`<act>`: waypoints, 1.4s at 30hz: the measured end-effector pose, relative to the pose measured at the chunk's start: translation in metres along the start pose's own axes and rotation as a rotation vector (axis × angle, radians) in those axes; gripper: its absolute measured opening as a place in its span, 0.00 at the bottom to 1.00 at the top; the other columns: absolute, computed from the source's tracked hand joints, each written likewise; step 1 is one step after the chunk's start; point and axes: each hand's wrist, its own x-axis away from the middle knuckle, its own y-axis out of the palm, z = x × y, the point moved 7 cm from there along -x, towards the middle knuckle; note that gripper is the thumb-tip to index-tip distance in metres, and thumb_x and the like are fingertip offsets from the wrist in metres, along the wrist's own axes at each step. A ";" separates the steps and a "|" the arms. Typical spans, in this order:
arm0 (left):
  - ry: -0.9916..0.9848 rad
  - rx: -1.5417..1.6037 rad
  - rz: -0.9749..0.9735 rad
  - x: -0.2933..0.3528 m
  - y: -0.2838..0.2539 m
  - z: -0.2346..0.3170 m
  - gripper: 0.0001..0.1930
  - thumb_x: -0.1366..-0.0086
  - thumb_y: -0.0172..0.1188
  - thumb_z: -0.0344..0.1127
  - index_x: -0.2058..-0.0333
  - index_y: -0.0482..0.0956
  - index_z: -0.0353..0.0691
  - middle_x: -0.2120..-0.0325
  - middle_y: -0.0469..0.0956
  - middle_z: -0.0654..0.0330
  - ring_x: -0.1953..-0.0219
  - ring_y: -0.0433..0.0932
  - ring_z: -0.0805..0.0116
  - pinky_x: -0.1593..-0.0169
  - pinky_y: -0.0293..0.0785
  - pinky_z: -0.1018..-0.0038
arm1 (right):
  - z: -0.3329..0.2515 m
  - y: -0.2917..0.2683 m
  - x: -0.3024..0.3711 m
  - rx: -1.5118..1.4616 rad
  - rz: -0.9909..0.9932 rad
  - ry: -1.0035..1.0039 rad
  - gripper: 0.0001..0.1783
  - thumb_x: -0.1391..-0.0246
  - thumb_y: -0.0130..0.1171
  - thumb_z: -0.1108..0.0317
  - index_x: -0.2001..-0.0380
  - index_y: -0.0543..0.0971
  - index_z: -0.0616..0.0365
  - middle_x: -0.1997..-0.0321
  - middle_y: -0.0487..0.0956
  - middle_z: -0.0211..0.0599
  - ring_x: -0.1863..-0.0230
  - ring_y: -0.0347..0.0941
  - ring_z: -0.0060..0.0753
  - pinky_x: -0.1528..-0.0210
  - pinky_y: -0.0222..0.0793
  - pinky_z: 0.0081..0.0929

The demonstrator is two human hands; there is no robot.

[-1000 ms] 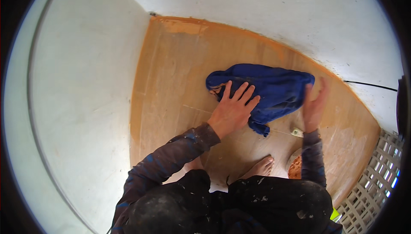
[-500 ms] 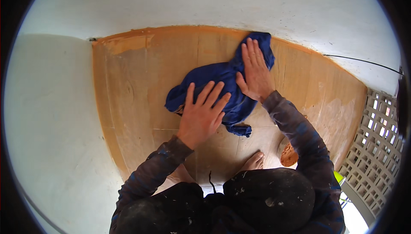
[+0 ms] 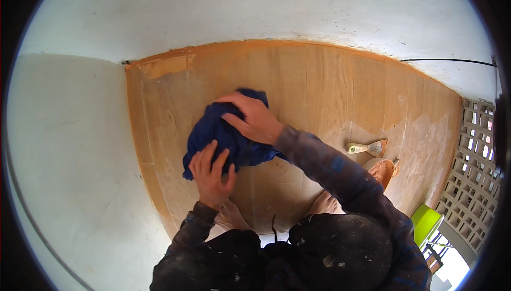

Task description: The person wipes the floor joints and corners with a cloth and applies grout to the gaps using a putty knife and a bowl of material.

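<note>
A dark blue cloth [image 3: 205, 136] lies bunched on the wood-look floor [image 3: 287, 78], left of the middle. My right hand [image 3: 255, 118] reaches across from the right and presses on its top, fingers curved round a bunched fold and thumb apart from them. At the cloth's near edge, my left hand [image 3: 213, 176] rests with its fingers spread and fingertips on the fabric. Part of the cloth passes under my right forearm.
Right of my right forearm lie a putty knife [image 3: 367, 147] and a bowl of orange-brown paste [image 3: 380, 171], partly hidden by the sleeve. White walls [image 3: 69, 142] bound the floor at left and far side. A lattice block screen [image 3: 471, 163] and green chair [image 3: 425, 222] are at right.
My right hand has swept left and nearer, dragging the cloth from the far wall edge into a tighter bunch. My left hand has shifted left and slightly nearer. The putty knife has come into sight.
</note>
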 end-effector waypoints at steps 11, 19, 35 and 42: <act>0.508 0.348 -0.313 -0.067 0.055 0.143 0.26 0.38 0.69 0.34 0.40 0.81 0.46 0.31 0.71 0.52 0.26 0.65 0.48 0.26 0.54 0.35 | 0.091 -0.227 0.221 0.233 1.179 0.614 0.23 0.31 0.66 0.59 0.42 0.76 0.64 0.43 0.81 0.45 0.44 0.78 0.28 0.44 0.74 0.23; 0.545 0.249 -0.342 -0.128 0.104 0.163 0.31 0.38 0.71 0.42 0.36 0.77 0.46 0.25 0.61 0.50 0.22 0.54 0.44 0.27 0.47 0.25 | 0.157 -0.218 0.165 0.910 0.929 0.501 0.43 0.31 0.55 0.47 0.23 0.58 0.62 0.20 0.58 0.59 0.18 0.51 0.60 0.18 0.41 0.54; 0.138 0.173 -0.185 -0.100 0.089 0.079 0.18 0.45 0.76 0.36 0.60 0.77 0.45 0.35 0.70 0.50 0.31 0.64 0.39 0.35 0.65 0.47 | 0.079 -0.139 0.053 0.794 0.626 0.169 0.46 0.41 0.59 0.56 0.26 0.60 0.72 0.22 0.58 0.70 0.21 0.53 0.70 0.19 0.47 0.58; -0.052 0.100 -0.107 -0.051 0.047 0.025 0.17 0.44 0.77 0.36 0.60 0.77 0.44 0.35 0.70 0.48 0.31 0.64 0.37 0.32 0.64 0.45 | 0.037 -0.066 -0.010 0.744 0.469 0.013 0.46 0.41 0.60 0.55 0.26 0.60 0.71 0.22 0.58 0.68 0.20 0.52 0.67 0.19 0.46 0.57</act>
